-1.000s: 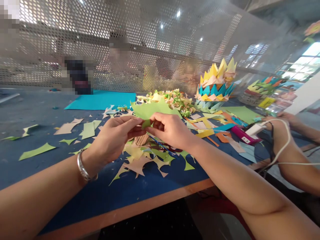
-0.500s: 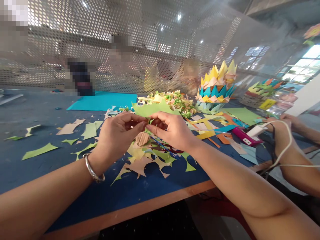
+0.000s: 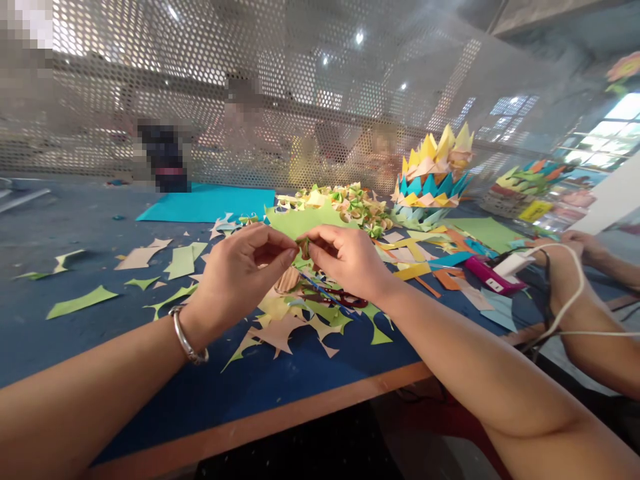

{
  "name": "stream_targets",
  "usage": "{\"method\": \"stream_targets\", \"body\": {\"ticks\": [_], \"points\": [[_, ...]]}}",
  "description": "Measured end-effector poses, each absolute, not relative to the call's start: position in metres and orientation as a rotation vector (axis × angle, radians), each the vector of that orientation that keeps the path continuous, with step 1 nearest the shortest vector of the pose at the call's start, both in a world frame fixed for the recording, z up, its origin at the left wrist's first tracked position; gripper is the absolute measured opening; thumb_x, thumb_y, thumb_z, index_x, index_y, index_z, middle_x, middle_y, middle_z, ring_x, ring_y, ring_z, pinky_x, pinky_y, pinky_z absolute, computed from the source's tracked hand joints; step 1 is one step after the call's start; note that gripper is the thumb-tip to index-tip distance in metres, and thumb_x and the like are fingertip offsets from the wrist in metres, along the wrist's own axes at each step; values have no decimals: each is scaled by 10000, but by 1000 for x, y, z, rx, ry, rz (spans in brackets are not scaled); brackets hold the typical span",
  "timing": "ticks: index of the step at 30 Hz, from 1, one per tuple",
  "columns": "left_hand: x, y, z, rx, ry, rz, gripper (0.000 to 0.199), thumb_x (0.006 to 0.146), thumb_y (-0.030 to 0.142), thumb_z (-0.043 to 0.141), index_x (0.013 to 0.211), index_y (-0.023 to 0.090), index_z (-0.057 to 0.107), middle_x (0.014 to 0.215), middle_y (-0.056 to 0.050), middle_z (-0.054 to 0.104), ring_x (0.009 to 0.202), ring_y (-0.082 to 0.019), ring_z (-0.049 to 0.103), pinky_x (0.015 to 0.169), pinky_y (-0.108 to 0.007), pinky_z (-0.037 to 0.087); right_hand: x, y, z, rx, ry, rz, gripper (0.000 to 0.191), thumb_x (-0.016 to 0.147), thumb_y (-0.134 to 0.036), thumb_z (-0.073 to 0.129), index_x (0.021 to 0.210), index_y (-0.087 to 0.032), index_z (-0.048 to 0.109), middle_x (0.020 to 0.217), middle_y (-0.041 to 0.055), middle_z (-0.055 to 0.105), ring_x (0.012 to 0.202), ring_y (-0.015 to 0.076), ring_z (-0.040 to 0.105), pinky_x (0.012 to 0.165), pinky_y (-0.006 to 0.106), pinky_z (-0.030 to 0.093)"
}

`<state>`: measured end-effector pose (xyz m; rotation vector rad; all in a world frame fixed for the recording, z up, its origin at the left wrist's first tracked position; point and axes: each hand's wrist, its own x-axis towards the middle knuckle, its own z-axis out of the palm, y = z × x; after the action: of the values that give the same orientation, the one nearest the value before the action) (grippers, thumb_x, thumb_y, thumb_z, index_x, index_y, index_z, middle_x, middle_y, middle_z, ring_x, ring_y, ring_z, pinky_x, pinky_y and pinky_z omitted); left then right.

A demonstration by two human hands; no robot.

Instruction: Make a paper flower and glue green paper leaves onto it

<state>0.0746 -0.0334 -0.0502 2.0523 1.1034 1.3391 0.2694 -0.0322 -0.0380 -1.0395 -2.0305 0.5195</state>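
My left hand (image 3: 240,273) and my right hand (image 3: 345,260) meet over the middle of the blue table, fingertips nearly touching. A small green folded paper piece (image 3: 305,248) is pinched between my right thumb and fingers. The left fingers are pinched at its left side; whether they grip it is too small to tell. Just below lie a round corrugated cardboard piece (image 3: 288,281) and dark red-handled scissors (image 3: 350,298), among green and pink paper scraps (image 3: 280,331). A green paper sheet (image 3: 307,218) lies behind my fingers.
Behind are a pile of small folded papers (image 3: 350,200), a turquoise sheet (image 3: 210,203) and a tiered paper crown (image 3: 433,180). A magenta power strip (image 3: 493,275) with a white cable lies right, near another person's arms (image 3: 585,313). A perforated metal screen (image 3: 200,87) stands behind the table.
My fingertips have shifted slightly and parted a little, and more of the small green piece shows in my right fingers. The other person's hand has moved slightly.
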Motion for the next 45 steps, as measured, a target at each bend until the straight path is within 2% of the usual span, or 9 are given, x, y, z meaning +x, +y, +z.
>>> {"method": "stream_targets", "body": {"ticks": [6,12,19,25,32,36,41,45], "points": [[75,-30,-50,1833,1016,1317,191,810,339,720,907,185,662,809,-51,744,755,-205,736,650,-299,584,271,-31,-37,-1023,-2038,511,210,922,-263,581,981,-116,718,694,3,635,568,86,502,551,234,390],[71,-28,-51,1895,1088,1315,197,836,352,704,930,188,649,826,-48,738,744,-214,759,621,-294,586,271,-32,-36,-1032,-2089,496,202,913,-245,571,951,-120,725,683,-2,622,559,81,460,541,237,358],[69,-24,-55,1967,1007,1288,212,804,292,727,979,189,662,888,-50,745,821,-208,745,744,-330,598,273,-31,-37,-976,-2107,513,169,900,-213,584,923,-114,719,679,-3,625,589,85,497,552,229,377],[72,-20,-51,1682,940,1270,234,768,278,755,942,158,655,784,-25,708,687,-159,705,657,-296,577,273,-30,-39,-910,-2119,522,134,894,-202,591,896,-130,704,686,-3,637,599,85,521,571,228,404],[67,-16,-48,1450,868,1075,220,750,253,776,914,151,670,688,-11,701,635,-124,660,586,-236,498,271,-28,-42,-842,-2119,625,61,863,-188,624,868,-147,669,694,-14,626,608,82,521,580,229,412],[63,-11,-46,1417,837,925,140,725,210,765,834,155,697,705,-19,701,615,-118,633,586,-242,492,272,-30,-41,-804,-2147,689,59,868,-187,634,914,-151,636,718,-12,624,629,87,539,590,230,427],[60,-11,-41,1408,800,781,110,705,208,763,786,171,697,739,-32,689,676,-150,637,639,-278,511,274,-33,-37,-794,-2239,708,208,898,-182,614,1106,-171,626,805,3,649,670,103,568,586,239,427],[59,-12,-40,1428,752,681,150,717,248,757,834,174,698,832,-69,711,735,-183,647,660,-303,518,274,-35,-36,-764,-2302,758,192,903,-149,591,1086,-177,643,747,-19,622,626,96,530,582,249,413]]}}
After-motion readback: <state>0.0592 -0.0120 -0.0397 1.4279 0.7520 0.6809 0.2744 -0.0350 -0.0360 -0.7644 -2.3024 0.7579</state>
